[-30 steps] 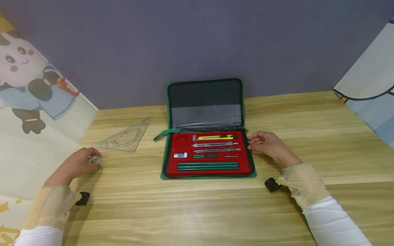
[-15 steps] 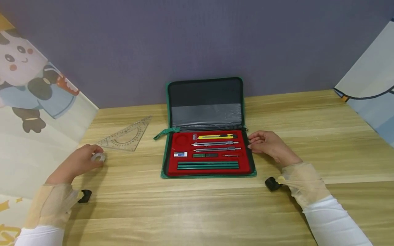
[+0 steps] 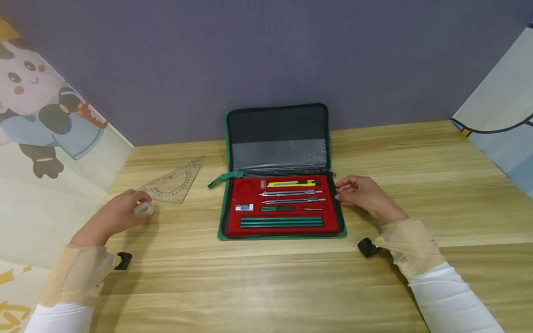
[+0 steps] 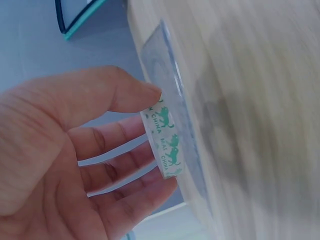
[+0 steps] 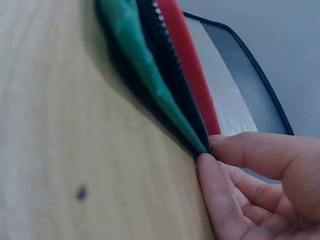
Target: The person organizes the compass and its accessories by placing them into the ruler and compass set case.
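A small roll of tape (image 4: 165,137), its wrapper printed in green, is pinched between the thumb and fingertips of my left hand (image 3: 114,215). It hovers above the table beside a clear set square (image 3: 189,187) with a protractor cut-out. My right hand (image 3: 366,198) pinches the right edge of a green zip case (image 3: 283,238) between thumb and finger, plain in the right wrist view. The case lies open; its red tray has a round recess (image 3: 246,188) at upper left. In the tray lie a yellow cutter (image 3: 291,184), silver compasses (image 3: 293,200), an eraser (image 3: 244,208) and green pencils (image 3: 281,223).
The case's lid (image 3: 276,125) stands raised at the back, near the grey-purple partition (image 3: 266,55). A green strap (image 3: 225,178) sticks out left of the case. Wooden tabletop (image 3: 250,286) stretches in front, with patterned walls on both sides.
My left hand has moved right and slightly away from me with the tape roll, closer to the set square and partly over its left corner. The right hand stays at the case edge.
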{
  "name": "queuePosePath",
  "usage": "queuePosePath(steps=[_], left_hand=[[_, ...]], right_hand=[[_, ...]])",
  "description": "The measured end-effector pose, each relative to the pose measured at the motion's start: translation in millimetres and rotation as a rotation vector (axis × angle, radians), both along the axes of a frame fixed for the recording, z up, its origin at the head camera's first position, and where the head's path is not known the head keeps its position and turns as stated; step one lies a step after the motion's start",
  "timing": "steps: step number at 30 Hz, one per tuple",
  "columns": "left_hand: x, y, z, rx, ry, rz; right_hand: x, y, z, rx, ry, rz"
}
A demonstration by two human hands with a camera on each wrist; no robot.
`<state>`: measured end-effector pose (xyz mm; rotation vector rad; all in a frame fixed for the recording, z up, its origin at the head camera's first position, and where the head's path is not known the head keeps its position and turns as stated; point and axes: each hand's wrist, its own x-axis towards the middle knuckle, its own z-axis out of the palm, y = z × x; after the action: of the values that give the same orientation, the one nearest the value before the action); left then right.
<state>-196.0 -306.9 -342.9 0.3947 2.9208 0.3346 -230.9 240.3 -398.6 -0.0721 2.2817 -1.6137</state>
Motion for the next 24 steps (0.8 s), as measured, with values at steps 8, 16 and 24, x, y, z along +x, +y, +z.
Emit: queuePosePath(steps=[8,16,24], left_hand=[[2.9,16.4,4.1,-0.007,0.023,-0.032],[1.8,33.8,5.6,-0.009,0.081,-0.112],[0.7,47.2,8.7,-0.006,0.086,-0.14]], right_hand=[[-0.6,0,-0.3,-0.006,0.0,0.005],[-0.4,0,0.5,0.003,-0.007,0.002],[0.5,0,0.2,-0.011,-0.005,0.006]])
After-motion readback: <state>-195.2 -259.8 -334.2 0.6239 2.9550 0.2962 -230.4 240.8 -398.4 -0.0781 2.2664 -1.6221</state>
